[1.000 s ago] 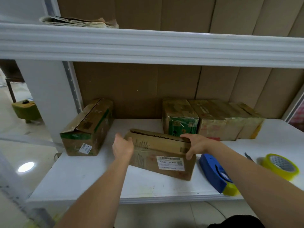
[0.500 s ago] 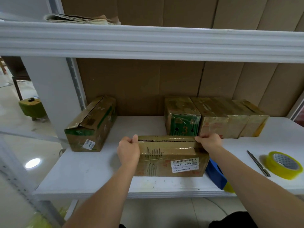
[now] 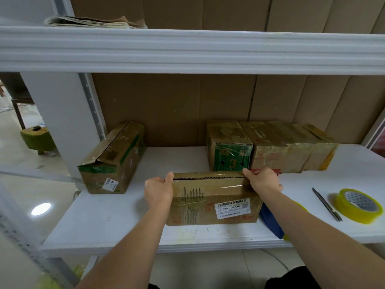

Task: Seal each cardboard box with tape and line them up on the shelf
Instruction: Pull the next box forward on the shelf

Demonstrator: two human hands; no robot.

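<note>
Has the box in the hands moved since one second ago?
Yes. The held box has turned from slanted to square with the shelf edge, and its right end now stands farther from that edge.

- One view only — head-worn, wide-angle; no second view to overlap with.
- Looks forward and down at the white shelf (image 3: 129,222) from in front of its front edge, about square to the cardboard back wall (image 3: 177,109).
- Near: both forearms enter from the bottom edge; left hand (image 3: 159,191) and right hand (image 3: 263,181) sit just below frame centre, on the ends of the closest box (image 3: 212,202).
- Upper shelf (image 3: 187,51) crosses the top third as a bowed band — lens distortion; its stacked papers (image 3: 93,22) are seen from slightly below.
- Left margin takes in floor (image 3: 25,197) beyond the upright post (image 3: 62,113); right margin reaches the tape roll (image 3: 359,206).
</note>
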